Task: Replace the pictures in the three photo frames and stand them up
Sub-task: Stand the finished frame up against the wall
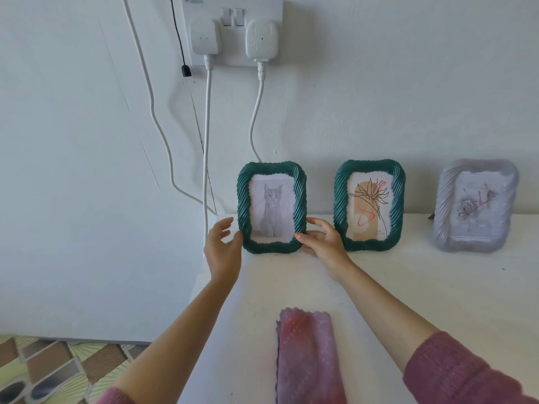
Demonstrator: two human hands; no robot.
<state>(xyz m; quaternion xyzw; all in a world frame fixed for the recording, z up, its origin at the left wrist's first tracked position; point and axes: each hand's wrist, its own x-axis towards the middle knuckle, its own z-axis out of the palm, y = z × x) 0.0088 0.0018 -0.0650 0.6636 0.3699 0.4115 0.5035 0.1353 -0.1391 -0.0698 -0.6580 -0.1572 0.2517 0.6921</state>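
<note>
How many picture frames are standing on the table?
3. The green cat frame is between the left hand and right hand, the green flower frame is in the middle, and the grey frame is on the right.

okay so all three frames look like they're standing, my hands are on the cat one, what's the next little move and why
Probably ease both hands off slowly. The cat frame already stands upright on the white table, in line with the flower frame and the lilac frame. Your left hand and right hand only touch its lower edges, so a gentle release should show whether it stands unaided.
</note>
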